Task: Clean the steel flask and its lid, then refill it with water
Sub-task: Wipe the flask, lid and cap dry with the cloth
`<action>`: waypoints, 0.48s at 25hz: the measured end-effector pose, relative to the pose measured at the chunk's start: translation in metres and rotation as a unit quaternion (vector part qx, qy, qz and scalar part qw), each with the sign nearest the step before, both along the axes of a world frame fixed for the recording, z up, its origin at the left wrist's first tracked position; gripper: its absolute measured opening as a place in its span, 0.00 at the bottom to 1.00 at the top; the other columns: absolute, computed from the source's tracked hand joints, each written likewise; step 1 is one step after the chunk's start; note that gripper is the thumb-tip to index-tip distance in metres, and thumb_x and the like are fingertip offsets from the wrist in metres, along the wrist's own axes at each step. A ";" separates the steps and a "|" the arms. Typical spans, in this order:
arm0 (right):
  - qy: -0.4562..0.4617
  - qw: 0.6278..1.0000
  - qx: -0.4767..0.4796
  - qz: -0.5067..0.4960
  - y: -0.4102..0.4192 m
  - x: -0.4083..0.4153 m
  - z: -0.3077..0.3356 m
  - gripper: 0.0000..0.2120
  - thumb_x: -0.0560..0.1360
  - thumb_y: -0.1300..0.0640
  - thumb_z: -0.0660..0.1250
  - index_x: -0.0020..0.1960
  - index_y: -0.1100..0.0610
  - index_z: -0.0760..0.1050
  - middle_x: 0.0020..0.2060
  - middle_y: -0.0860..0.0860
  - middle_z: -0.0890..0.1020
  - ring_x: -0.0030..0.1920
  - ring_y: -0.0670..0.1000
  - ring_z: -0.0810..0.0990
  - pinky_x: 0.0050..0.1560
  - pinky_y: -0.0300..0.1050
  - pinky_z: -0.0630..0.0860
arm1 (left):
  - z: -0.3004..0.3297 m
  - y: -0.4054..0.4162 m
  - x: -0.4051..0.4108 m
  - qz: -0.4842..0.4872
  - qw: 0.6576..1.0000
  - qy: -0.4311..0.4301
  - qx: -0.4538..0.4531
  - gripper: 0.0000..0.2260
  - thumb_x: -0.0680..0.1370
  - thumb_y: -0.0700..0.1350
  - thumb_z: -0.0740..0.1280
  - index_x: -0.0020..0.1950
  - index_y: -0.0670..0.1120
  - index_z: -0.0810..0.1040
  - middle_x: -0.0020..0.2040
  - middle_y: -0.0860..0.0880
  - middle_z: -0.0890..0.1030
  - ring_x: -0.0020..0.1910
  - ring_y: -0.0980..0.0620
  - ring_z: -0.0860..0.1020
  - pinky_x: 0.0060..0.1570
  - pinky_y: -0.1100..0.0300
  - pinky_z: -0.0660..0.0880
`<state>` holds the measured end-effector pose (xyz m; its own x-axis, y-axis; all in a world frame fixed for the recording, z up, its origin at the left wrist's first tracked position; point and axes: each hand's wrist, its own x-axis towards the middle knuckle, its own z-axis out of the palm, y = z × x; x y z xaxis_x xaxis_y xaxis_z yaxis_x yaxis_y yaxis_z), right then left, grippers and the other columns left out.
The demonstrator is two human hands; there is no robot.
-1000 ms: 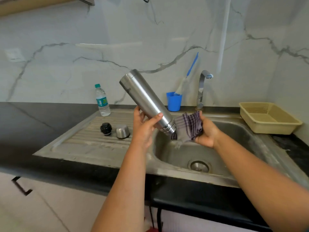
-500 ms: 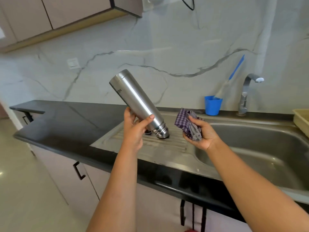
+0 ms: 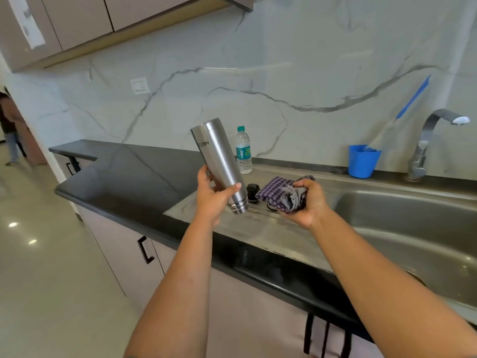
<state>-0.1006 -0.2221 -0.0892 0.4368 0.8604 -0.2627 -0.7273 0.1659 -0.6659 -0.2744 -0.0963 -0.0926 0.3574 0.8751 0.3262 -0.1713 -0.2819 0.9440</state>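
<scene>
The head view shows, furthest left, the left hand (image 3: 212, 196) with fingers and thumb curled round the lower body of the cylindrical brushed-steel flask (image 3: 219, 164), which is held inverted and tilted, its threaded mouth pointing down over the ribbed steel drainboard (image 3: 206, 215). Behind it a clear plastic water bottle with a green cap (image 3: 243, 149) stands upright near the wall. Just right of the flask's mouth, the black round stopper lid (image 3: 253, 192) rests on the drainboard. The purple-and-white checked cloth (image 3: 280, 193) is bunched in the right hand (image 3: 307, 202), whose fingers are closed round it. The steel sink basin (image 3: 402, 228) lies further right. The drying or draining step appears to be in hand; next, the cloth would probably be brought against the flask body while the grip is kept firm on slick steel, with only 1 hand supporting it.
</scene>
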 end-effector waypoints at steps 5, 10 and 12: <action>-0.039 0.999 -0.005 -0.004 0.032 -0.008 -0.006 0.11 0.74 0.57 0.63 0.51 0.63 0.76 0.44 0.60 0.83 0.45 0.59 0.81 0.50 0.55 0.79 | -0.012 0.035 0.000 0.063 0.993 0.098 0.037 0.43 0.69 0.41 0.79 0.76 0.54 0.56 0.73 0.49 0.68 0.67 0.48 0.72 0.67 0.45 0.70; -0.126 0.987 -0.070 -0.068 0.071 -0.014 -0.019 0.10 0.69 0.73 0.64 0.49 0.65 0.75 0.42 0.62 0.81 0.39 0.58 0.82 0.43 0.52 0.82 | -0.022 0.074 0.009 0.107 0.980 0.156 0.057 0.42 0.68 0.42 0.79 0.75 0.51 0.57 0.71 0.47 0.71 0.68 0.46 0.73 0.69 0.47 0.69; -0.140 0.983 -0.063 -0.098 0.078 -0.008 -0.024 0.10 0.69 0.74 0.62 0.44 0.62 0.74 0.41 0.61 0.80 0.41 0.58 0.81 0.47 0.55 0.81 | -0.024 0.092 0.014 0.110 0.974 0.187 0.065 0.43 0.69 0.44 0.79 0.75 0.51 0.56 0.71 0.47 0.71 0.68 0.45 0.73 0.68 0.46 0.69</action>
<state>-0.1082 -0.1440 -0.1133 0.6616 0.7205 -0.2078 -0.4751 0.1882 -0.8596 -0.2602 -0.0047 -0.1167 0.2801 0.9044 0.3218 0.2566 -0.3935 0.8828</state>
